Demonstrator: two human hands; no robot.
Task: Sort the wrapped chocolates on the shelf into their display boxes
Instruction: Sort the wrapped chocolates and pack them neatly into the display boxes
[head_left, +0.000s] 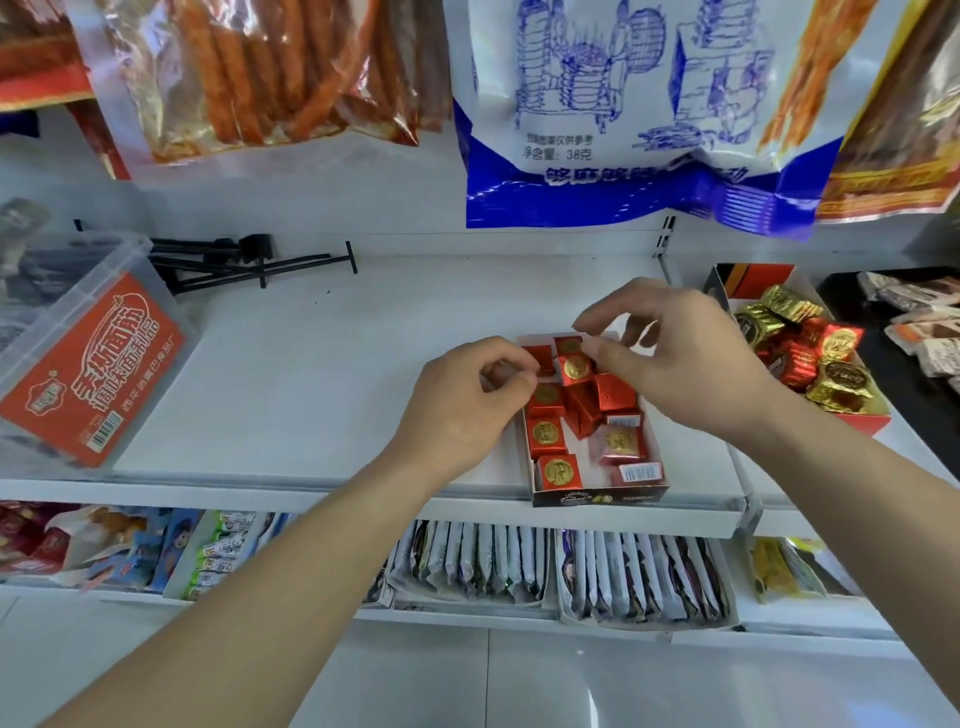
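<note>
Step in hand: aligning red wrapped chocolates (545, 434) in the display box (597, 496) beneath both hands. Left hand (462, 400) pinches a corner chocolate (540, 360). Right hand (685, 364) curls over the gold-sealed chocolate (575, 368); its grasp cannot be determined. Next move: seat both flat, seals upward.

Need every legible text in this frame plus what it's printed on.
"净含量: 38克": white and blue snack bag.
"调味面制品": red label on the clear plastic tub.
Too small or blurred: gold seals on the red foil chocolates, barcodes, dark display box front, lower-shelf packets.
</note>
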